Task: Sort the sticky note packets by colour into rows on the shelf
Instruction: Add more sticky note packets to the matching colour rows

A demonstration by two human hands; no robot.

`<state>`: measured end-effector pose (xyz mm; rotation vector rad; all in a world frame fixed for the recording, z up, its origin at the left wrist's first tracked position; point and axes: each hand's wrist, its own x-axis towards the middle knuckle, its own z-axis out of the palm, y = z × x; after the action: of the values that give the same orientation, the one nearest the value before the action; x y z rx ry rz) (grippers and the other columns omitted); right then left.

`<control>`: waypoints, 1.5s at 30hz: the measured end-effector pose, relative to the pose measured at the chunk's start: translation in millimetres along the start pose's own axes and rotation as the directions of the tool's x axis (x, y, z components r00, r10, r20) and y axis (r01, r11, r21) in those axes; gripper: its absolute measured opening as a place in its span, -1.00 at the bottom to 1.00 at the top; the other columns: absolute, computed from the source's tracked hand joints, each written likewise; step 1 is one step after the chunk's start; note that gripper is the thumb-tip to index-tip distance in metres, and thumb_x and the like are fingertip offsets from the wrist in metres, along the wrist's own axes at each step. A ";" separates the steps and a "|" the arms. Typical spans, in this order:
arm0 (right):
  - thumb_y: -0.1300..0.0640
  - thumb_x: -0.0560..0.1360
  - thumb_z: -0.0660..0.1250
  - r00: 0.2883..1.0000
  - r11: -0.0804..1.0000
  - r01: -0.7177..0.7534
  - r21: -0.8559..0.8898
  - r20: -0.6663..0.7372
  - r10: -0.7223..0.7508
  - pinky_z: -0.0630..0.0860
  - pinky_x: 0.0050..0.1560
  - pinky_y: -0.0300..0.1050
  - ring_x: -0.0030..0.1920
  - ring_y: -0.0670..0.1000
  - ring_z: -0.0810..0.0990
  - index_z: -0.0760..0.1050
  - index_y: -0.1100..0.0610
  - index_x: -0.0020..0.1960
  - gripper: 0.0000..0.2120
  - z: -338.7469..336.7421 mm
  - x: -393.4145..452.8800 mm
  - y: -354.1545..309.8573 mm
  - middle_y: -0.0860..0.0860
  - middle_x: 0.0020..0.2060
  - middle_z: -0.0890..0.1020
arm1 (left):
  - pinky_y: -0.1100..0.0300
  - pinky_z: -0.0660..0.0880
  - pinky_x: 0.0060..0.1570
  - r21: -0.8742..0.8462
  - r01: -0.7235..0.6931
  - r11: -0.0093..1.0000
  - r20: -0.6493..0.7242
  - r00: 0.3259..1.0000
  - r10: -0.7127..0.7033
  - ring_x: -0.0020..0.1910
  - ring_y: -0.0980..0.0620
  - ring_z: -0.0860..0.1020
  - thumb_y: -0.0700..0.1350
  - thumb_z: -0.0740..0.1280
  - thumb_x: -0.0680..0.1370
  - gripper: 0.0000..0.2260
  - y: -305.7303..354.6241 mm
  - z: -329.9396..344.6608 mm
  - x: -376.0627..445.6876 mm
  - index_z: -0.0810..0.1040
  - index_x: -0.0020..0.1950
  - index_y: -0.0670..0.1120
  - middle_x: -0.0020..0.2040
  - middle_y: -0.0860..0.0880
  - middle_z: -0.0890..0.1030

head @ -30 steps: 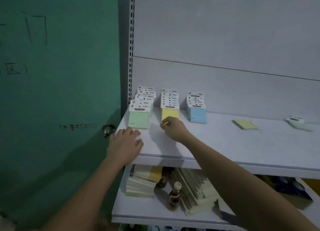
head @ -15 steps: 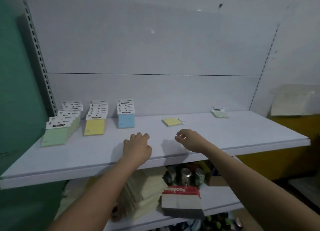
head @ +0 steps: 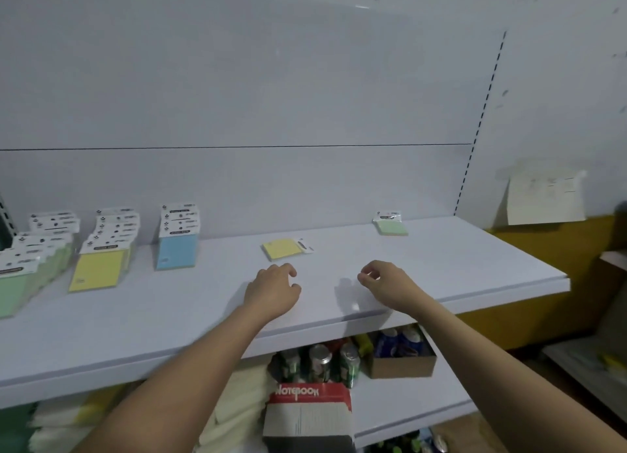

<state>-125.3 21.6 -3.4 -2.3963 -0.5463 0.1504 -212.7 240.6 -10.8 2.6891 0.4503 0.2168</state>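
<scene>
Yellow loose packet flat on shelf, left hand just before it, right hand alongside, both empty, fingers loosely curled

Two bare forearms reach into the head view from the lower edge, and no sleeve, cuff or glove covers either one as far back as the frame shows. The left hand is bare: no ring, band or watch shows on its fingers or at the wrist just behind it. The right hand is likewise bare, with an uncovered wrist behind it and nothing worn on the fingers that can be made out. Both forearms look smooth and unmarked, with no visible tattoo, bandage or bracelet. The fingernails are too small and soft in this view to tell anything about them.
</scene>
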 end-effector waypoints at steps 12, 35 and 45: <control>0.03 0.57 0.22 0.962 0.957 -0.246 -0.157 -0.163 0.221 0.41 0.06 -0.06 0.15 0.18 0.51 0.39 0.26 0.23 -0.65 -28.8 169.9 58.3 0.18 0.16 0.53 | 0.15 0.33 0.15 0.210 0.102 0.972 0.165 0.977 -0.138 0.33 -0.19 0.28 0.12 0.38 0.45 -0.45 -18.4 -5.5 178.9 0.39 0.35 -0.11 0.34 -0.15 0.36; 0.31 0.52 0.30 0.982 0.744 -0.186 0.641 0.147 0.119 0.55 -0.32 -0.11 -0.18 0.04 0.60 0.31 0.14 0.20 -0.69 -84.4 269.2 141.2 0.09 -0.09 0.56 | 0.16 0.37 -0.28 -0.646 0.290 0.706 0.040 0.936 -0.349 -0.21 -0.07 0.45 -0.26 0.28 0.49 -0.90 133.4 61.2 235.5 0.51 -0.01 -0.15 -0.15 -0.16 0.50; 0.35 0.48 0.24 0.938 0.552 -0.218 0.805 0.329 -0.110 0.57 -0.18 -0.05 -0.13 0.10 0.56 0.45 0.21 0.04 -0.84 -26.4 243.0 55.6 0.14 -0.09 0.57 | 0.16 0.57 -0.25 -0.810 0.295 0.507 -0.104 0.779 -0.619 -0.22 -0.05 0.58 -0.32 0.36 0.49 -0.83 74.3 5.2 100.0 0.55 0.08 -0.21 -0.12 -0.19 0.60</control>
<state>120.4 70.3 -10.2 -1.4164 -0.4091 0.7127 -97.2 208.5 23.6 1.5831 0.9500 0.6259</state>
